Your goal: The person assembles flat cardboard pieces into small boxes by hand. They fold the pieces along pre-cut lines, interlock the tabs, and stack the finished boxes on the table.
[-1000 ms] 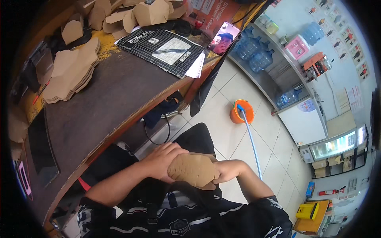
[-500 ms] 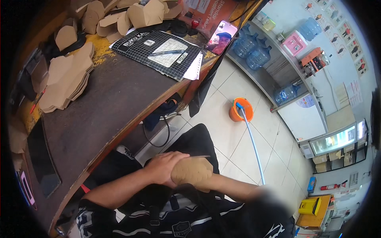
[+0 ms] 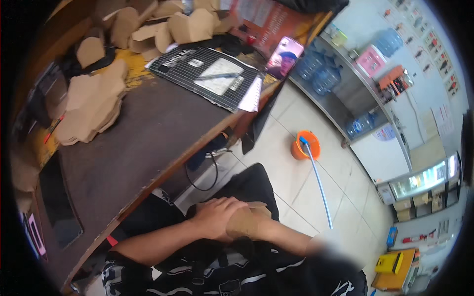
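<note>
a creased brown cardboard piece (image 3: 242, 223) is held above the lap, just beside the front edge of the desk (image 3: 148, 123). it is grasped by the left hand (image 3: 217, 216), whose fingers are bent over its top; the right hand (image 3: 262, 227) is placed at its other side with its fingers hidden, so its grip cannot be told. on the desk, flat cardboard blanks (image 3: 91, 103) are stacked near folded cardboard boxes (image 3: 195, 25). white lettering is borne by the black gridded notebook (image 3: 170, 69), and a pen (image 3: 217, 77) is laid across its pale label panel. blurred pale print is carried by the orange-red packet (image 3: 269, 24). a shield-shaped badge (image 3: 229, 287) is worn on the black jersey (image 3: 177, 283).
</note>
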Demonstrator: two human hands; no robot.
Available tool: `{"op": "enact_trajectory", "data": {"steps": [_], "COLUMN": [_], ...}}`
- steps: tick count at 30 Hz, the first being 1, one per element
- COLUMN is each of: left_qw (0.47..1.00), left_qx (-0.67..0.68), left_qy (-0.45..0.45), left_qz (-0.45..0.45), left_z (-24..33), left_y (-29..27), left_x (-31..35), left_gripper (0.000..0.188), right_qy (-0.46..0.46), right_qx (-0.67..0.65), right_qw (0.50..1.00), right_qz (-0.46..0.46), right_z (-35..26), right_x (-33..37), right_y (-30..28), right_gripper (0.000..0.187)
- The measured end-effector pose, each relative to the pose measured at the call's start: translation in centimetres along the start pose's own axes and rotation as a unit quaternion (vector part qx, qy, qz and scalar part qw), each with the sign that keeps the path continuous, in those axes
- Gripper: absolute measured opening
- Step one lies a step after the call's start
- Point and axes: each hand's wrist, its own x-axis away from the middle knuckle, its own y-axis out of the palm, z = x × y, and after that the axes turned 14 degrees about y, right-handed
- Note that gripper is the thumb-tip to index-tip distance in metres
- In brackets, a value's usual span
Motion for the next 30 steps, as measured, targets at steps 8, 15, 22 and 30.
{"op": "enact_trajectory", "data": {"steps": [8, 15, 22, 30], "left_qw": [0.985, 0.962, 0.936, 0.939], "left_qx": [0.070, 0.129, 0.136, 0.166], "left_qy": [-0.070, -0.155, -0.236, -0.228], "left_qz": [0.144, 0.186, 0.224, 0.195], "left_z": [-1.9, -5.0, -7.9, -8.2], "left_y": [-1.9, -2.5, -2.7, -2.5], "left_x": [-0.1, -1.1, -0.3, -1.0], "left_gripper": [0.100, 0.107, 0.119, 0.120], "right_qy": [-0.104, -0.279, -0.129, 0.019], "right_qx": [-0.120, -0.001, 0.157, 0.294], "right_qw": [0.965, 0.883, 0.779, 0.876], "right_qz": [-0.207, 0.377, 0.594, 0.381], "right_z": [-2.0, -10.2, -19.1, -17.8], "right_x": [1.8, -14.4, -32.4, -26.0], "right_y": [-21.3, -37.6, -39.8, -42.0], "right_gripper": [0.027, 0.048, 0.079, 0.036]}}
